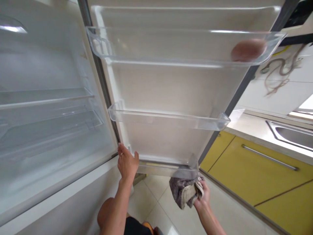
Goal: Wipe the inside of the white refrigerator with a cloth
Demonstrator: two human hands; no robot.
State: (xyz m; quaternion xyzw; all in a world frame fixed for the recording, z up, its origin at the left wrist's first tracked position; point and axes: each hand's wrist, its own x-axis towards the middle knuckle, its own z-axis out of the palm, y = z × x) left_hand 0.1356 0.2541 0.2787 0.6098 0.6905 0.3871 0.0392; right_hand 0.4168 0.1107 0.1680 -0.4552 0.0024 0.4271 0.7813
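My right hand is closed on a brown and beige cleaning cloth. The cloth lies against the right end of the clear bottom door bin of an opened fridge door, with part of it seen through the plastic. At the bin's left end, by the hinge side of the door, my left hand rests with its fingers stretched out and the thumb apart. It wears a ring and holds nothing that I can make out.
A clear middle bin and a clear top bin jut from the door. A pinkish rounded shape shows at the top bin. Left is the fridge interior with a glass shelf. Yellow cabinets and a sink stand right.
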